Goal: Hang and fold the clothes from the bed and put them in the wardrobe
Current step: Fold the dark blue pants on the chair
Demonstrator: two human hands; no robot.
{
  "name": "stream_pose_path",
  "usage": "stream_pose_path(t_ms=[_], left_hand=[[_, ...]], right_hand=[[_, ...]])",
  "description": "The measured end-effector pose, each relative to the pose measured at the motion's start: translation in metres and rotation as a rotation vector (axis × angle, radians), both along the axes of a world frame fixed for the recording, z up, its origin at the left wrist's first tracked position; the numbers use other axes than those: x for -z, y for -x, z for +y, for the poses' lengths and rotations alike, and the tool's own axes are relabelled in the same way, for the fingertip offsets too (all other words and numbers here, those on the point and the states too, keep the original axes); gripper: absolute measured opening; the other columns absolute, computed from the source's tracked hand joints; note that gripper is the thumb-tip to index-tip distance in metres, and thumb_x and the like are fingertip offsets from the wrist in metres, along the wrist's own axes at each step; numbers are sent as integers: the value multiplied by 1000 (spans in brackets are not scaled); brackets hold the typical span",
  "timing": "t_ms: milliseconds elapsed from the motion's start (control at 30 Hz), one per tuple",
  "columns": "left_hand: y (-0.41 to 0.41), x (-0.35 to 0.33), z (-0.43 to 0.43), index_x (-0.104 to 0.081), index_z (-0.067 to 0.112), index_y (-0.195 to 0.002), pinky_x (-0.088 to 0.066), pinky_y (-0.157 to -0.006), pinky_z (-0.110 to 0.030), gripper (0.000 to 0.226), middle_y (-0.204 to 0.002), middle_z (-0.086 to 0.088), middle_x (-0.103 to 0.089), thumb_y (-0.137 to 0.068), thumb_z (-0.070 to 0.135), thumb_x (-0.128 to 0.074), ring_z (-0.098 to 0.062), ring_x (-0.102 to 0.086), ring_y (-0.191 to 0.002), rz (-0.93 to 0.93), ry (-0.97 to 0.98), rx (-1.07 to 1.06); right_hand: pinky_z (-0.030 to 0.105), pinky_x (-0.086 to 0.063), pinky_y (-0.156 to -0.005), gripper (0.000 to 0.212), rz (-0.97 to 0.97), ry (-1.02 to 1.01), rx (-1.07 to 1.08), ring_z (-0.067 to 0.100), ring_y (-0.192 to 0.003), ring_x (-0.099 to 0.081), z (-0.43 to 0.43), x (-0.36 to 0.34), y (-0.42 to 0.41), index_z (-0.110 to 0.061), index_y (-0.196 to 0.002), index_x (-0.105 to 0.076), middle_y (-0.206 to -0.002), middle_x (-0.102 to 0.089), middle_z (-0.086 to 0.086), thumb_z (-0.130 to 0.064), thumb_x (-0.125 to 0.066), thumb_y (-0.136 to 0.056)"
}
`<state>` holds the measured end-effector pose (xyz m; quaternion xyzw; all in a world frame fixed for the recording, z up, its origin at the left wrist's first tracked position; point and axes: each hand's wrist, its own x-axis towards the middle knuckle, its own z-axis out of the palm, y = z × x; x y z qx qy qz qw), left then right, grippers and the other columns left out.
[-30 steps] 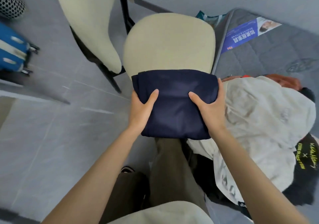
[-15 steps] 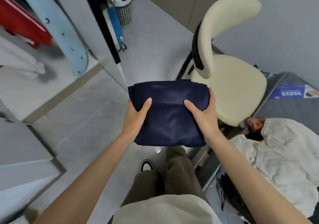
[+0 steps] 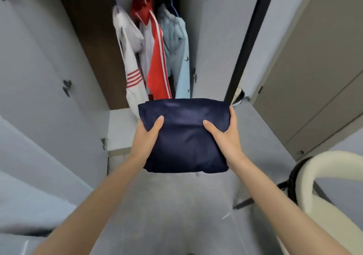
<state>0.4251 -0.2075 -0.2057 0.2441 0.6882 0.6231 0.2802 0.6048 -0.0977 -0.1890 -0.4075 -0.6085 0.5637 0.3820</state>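
Note:
A folded navy garment [image 3: 184,135] is held level in front of me. My left hand [image 3: 146,139] grips its left edge with the thumb on top, and my right hand [image 3: 225,137] grips its right edge the same way. Straight ahead stands the open wardrobe [image 3: 92,44]. On its rail hang a white jacket with red stripes [image 3: 131,62], a red and white jacket [image 3: 156,62] and a light blue garment [image 3: 179,48]. The folded garment is in front of the wardrobe's white bottom shelf [image 3: 120,129], just below the hanging clothes.
The wardrobe's grey doors stand open on the left [image 3: 39,78] and the right [image 3: 214,38]. A beige door or cabinet [image 3: 314,68] fills the right side. The cream chair [image 3: 322,188] is at the lower right. Grey tiled floor [image 3: 176,215] lies underfoot.
I have turned from the chair and bed toward the wardrobe, carrying the folded navy garment in both hands. The hanging clothes are now straight ahead and the bed is out of view.

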Motion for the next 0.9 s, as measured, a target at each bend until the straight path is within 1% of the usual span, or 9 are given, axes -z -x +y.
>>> stream_pose_path(t_ms=[100,167,233,333,467,567,633,700,900], left_hand=[[30,-48,-1,-52,41,-119,-42,-74,-9,31,-109,28,-61,-90,45,-61,13,-57,-94,51,-104,-68],[48,-79,-3,-50,30,-128,-46,-81,-17,43,-118,16,-61,-90,45,-62,1,-59,-104,82,-155,-110],[65,-109,-4,-49,28,-129,-47,-89,-26,46,-121,11,-62,-89,46,-62,-7,-60,-107,101,-188,-143],[93,-148,-6,-51,36,-120,-48,-73,-14,35,-113,19,-62,-88,46,-62,5,-62,-95,155,-247,-157],[143,-197,0,-49,29,-127,-46,-73,-16,45,-116,16,-62,-88,45,-63,-1,-61,-101,192,-311,-199],[189,-230,10,-50,30,-124,-46,-69,-12,40,-112,18,-62,-89,43,-63,1,-61,-98,266,-345,-205],[224,-252,18,-50,27,-127,-48,-75,-17,41,-114,14,-62,-90,41,-62,-2,-61,-99,323,-361,-200],[260,-274,28,-51,25,-128,-48,-81,-23,42,-116,10,-63,-91,40,-62,-7,-61,-103,362,-369,-187],[357,-329,62,-49,31,-120,-45,-72,-17,34,-106,18,-59,-90,41,-62,-2,-57,-94,488,-357,-197]], right_hand=[[18,-39,-101,89,53,-79,-91,3,-128,-43,15,-43,39,-36,-150,-18,-145,-38,-19,-34,-76,-82],[12,-38,-95,88,108,-125,-146,2,-127,-43,23,-71,64,-35,-149,-20,-142,-39,-20,-32,-76,-82],[16,-38,-97,88,149,-162,-192,1,-124,-44,29,-97,87,-35,-149,-19,-139,-39,-22,-32,-76,-82],[11,-37,-88,88,194,-225,-230,-7,-113,-45,36,-135,123,-40,-147,-21,-126,-41,-34,-36,-77,-80],[22,-37,-100,88,252,-312,-246,2,-123,-43,47,-182,175,-42,-147,-20,-138,-38,-23,-35,-78,-80],[26,-39,-100,93,269,-336,-254,8,-122,-45,57,-216,220,-41,-149,-17,-140,-39,-17,-37,-78,-79],[28,-39,-101,94,287,-355,-255,8,-121,-46,65,-238,252,-39,-150,-16,-137,-41,-17,-36,-78,-79],[27,-38,-101,95,308,-371,-243,7,-119,-46,75,-258,285,-39,-150,-16,-134,-42,-19,-36,-78,-78],[26,-39,-89,92,337,-433,-244,10,-113,-43,108,-310,378,-40,-148,-15,-138,-38,-15,-39,-76,-79]])
